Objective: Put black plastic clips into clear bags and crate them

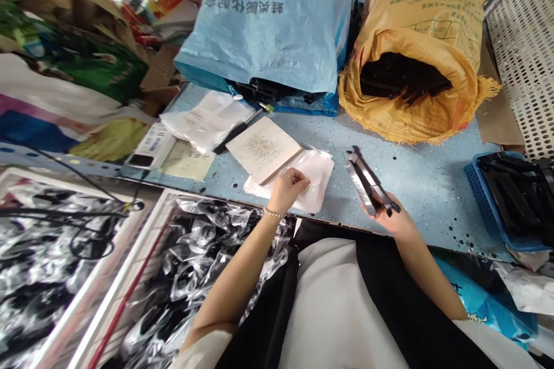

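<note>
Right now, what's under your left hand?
The left hand rests on clear bags on the table. A board covers their far corner; whatever lies beneath the bags is hidden.

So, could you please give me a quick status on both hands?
Left hand on clear bags, fingers curled. Right hand grips black folded bracket above table. Tan card overlaps bags.

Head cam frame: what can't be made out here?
Head view, left hand on the clear bags: curled fingers hide whether it pinches one.
Head view, right hand grips a black part: too small to tell what it is.
Head view, yellow sack: contents lost in shadow.
Head view, blue basket: cut off by the right edge.
</note>
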`<state>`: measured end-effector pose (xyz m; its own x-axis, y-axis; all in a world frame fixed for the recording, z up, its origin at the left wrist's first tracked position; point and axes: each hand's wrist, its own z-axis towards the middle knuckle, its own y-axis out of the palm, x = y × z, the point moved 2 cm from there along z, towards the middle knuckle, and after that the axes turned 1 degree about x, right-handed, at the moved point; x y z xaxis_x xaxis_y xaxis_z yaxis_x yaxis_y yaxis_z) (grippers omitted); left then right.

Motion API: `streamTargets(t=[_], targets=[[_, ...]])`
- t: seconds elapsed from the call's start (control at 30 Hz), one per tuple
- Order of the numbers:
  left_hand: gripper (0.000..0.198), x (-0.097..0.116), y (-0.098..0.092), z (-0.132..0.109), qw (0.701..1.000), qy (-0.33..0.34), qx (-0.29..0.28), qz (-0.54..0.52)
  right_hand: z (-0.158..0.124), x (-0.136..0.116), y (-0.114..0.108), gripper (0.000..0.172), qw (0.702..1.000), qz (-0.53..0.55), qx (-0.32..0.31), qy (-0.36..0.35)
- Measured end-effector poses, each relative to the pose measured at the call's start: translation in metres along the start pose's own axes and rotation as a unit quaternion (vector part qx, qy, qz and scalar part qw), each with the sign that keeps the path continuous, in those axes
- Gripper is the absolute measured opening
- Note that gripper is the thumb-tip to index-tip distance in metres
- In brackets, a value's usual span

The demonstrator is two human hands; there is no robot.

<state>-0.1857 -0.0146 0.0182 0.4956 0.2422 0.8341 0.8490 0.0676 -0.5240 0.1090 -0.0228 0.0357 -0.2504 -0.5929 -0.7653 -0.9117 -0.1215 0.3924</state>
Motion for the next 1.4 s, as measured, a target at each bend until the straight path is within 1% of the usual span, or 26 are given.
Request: streamTargets(t=[0.03, 0.1, 0.13, 0.17, 0.23, 0.33, 0.4, 0.47, 0.5, 0.53, 0.63, 0.67, 0.7, 0.73, 0.8, 0.83, 0.9, 0.97, 1.03, 1.1, 1.17, 1.23, 1.27, 1.37, 1.4], targets=[[0.012, 0.003, 0.003, -0.003, 0.999, 0.023, 0.023, 0.041, 0.004, 0.003, 0.015, 0.027, 0.999, 0.028, -0.029, 0.011], [0.008, 0.010, 0.009, -0.008, 0.985, 0.078, 0.062, 0.144, 0.010, 0.007, 0.037, 0.026, 0.996, 0.053, -0.070, 0.023], [0.005, 0.013, 0.011, -0.009, 0.977, 0.099, 0.068, 0.178, 0.012, 0.008, 0.044, 0.026, 0.995, 0.057, -0.079, 0.028], [0.005, 0.015, 0.012, -0.008, 0.974, 0.110, 0.060, 0.189, 0.014, 0.010, 0.048, 0.027, 0.994, 0.058, -0.082, 0.034], [0.010, 0.014, 0.008, -0.004, 0.983, 0.097, 0.033, 0.149, 0.016, 0.013, 0.048, 0.025, 0.994, 0.061, -0.073, 0.045], [0.016, 0.008, -0.005, 0.006, 0.998, 0.039, 0.004, 0.041, 0.018, 0.019, 0.040, 0.017, 0.993, 0.092, -0.048, 0.061], [0.020, 0.004, -0.011, 0.009, 1.000, 0.001, -0.011, -0.003, 0.018, 0.022, 0.034, 0.008, 0.988, 0.129, -0.024, 0.076], [0.022, 0.000, -0.012, 0.010, 0.999, -0.025, -0.026, -0.029, 0.017, 0.023, 0.031, 0.002, 0.980, 0.172, -0.010, 0.101], [0.022, -0.001, -0.011, 0.011, 0.998, -0.036, -0.029, -0.042, 0.017, 0.023, 0.032, 0.005, 0.974, 0.192, -0.016, 0.118], [0.020, -0.002, -0.009, 0.011, 0.997, -0.044, -0.029, -0.059, 0.016, 0.023, 0.035, 0.010, 0.967, 0.211, -0.036, 0.140], [0.015, -0.006, -0.005, 0.011, 0.994, -0.049, -0.005, -0.098, 0.015, 0.028, 0.049, 0.025, 0.934, 0.255, -0.126, 0.215], [0.012, -0.006, -0.005, 0.011, 0.996, -0.030, 0.012, -0.089, 0.016, 0.032, 0.054, 0.028, 0.923, 0.260, -0.147, 0.241], [0.009, -0.006, -0.006, 0.010, 0.998, 0.003, 0.030, -0.062, 0.017, 0.038, 0.058, 0.029, 0.914, 0.262, -0.156, 0.268], [0.011, -0.005, -0.009, 0.009, 0.997, 0.047, 0.050, -0.018, 0.019, 0.043, 0.062, 0.030, 0.906, 0.263, -0.154, 0.293], [0.025, -0.003, -0.014, 0.003, 0.983, 0.137, 0.081, 0.090, 0.024, 0.054, 0.066, 0.034, 0.896, 0.268, -0.135, 0.327], [0.031, -0.002, -0.016, -0.001, 0.972, 0.172, 0.087, 0.136, 0.026, 0.058, 0.067, 0.036, 0.893, 0.274, -0.127, 0.334], [0.042, 0.004, -0.016, -0.012, 0.956, 0.218, 0.077, 0.182, 0.031, 0.064, 0.068, 0.040, 0.890, 0.286, -0.125, 0.333], [0.050, 0.015, -0.011, -0.029, 0.946, 0.271, 0.046, 0.174, 0.036, 0.065, 0.070, 0.036, 0.899, 0.276, -0.138, 0.312], [0.055, 0.029, -0.002, -0.048, 0.933, 0.333, 0.008, 0.139, 0.040, 0.064, 0.072, 0.024, 0.925, 0.245, -0.138, 0.258], [0.058, 0.043, 0.005, -0.065, 0.921, 0.378, -0.024, 0.095, 0.041, 0.060, 0.073, 0.014, 0.949, 0.220, -0.118, 0.195], [0.059, 0.050, 0.008, -0.074, 0.917, 0.393, -0.035, 0.057, 0.037, 0.055, 0.072, 0.017, 0.971, 0.179, -0.089, 0.130], [0.059, 0.051, 0.008, -0.075, 0.919, 0.393, -0.026, 0.032, 0.030, 0.048, 0.069, 0.019, 0.984, 0.141, -0.072, 0.080], [0.059, 0.049, 0.007, -0.073, 0.919, 0.394, -0.014, 0.026, 0.026, 0.046, 0.068, 0.019, 0.987, 0.131, -0.072, 0.066], [0.064, 0.045, 0.006, -0.070, 0.911, 0.410, 0.035, 0.027, 0.017, 0.041, 0.068, 0.024, 0.982, 0.145, -0.096, 0.073], [0.065, 0.045, 0.007, -0.072, 0.905, 0.422, 0.047, 0.027, 0.016, 0.040, 0.068, 0.025, 0.985, 0.126, -0.095, 0.067]])
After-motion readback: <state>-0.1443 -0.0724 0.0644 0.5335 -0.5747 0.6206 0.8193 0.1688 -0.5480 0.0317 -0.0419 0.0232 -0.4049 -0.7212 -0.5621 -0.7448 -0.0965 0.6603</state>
